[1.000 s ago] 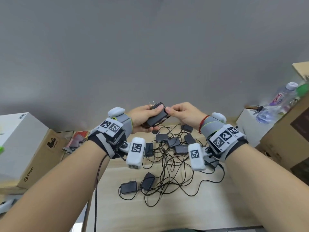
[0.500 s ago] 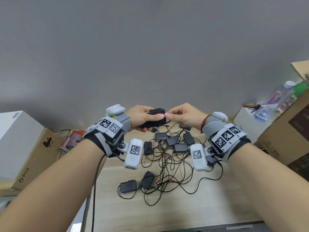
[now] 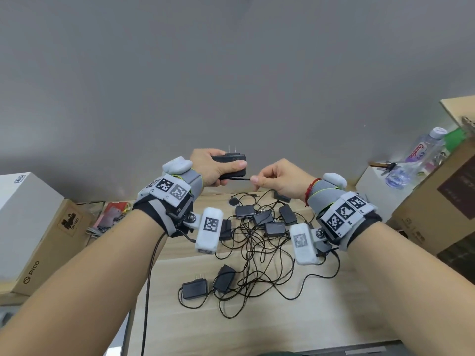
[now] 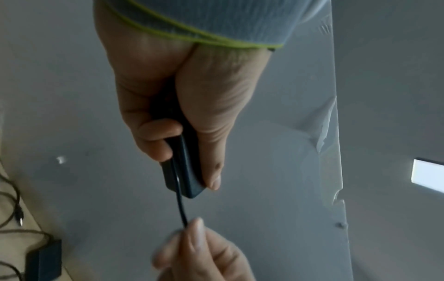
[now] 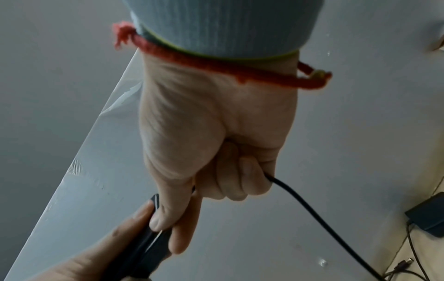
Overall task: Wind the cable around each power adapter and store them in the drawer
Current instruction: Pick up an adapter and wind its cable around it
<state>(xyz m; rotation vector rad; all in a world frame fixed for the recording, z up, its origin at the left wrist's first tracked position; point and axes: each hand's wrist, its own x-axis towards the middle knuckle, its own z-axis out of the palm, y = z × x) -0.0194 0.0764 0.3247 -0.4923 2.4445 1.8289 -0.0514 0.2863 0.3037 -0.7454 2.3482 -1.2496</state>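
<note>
A person's left hand (image 3: 210, 167) grips a black power adapter (image 3: 231, 165) above a wooden table (image 3: 334, 312), thumb laid along its near face and fingers curled round the far side, its two metal prongs (image 3: 231, 149) pointing up. The right hand (image 3: 280, 179) pinches the adapter's thin black cable (image 3: 237, 178) between thumb and forefinger just beside the adapter's lower edge, the other fingers curled in. In the right wrist view the cable (image 5: 312, 213) leaves the curled fingers (image 5: 242, 182) and runs down toward the table. In the left wrist view the cable (image 4: 181, 209) runs straight from the adapter (image 4: 185, 171) to the right hand's fingertips (image 4: 195, 228).

Below the raised hands, more black adapters lie on the table in a tangle of cables (image 3: 257, 258): a cluster (image 3: 267, 217) near the far edge, and two (image 3: 208, 285) closer to the camera, side by side. A white box (image 3: 23, 214) and a cardboard box (image 3: 55, 242) stand at the left. At the right, a plastic water bottle (image 3: 413, 160) lies near further cardboard boxes (image 3: 442, 201). A grey wall (image 3: 231, 73) fills the background. No drawer shows in any view.
</note>
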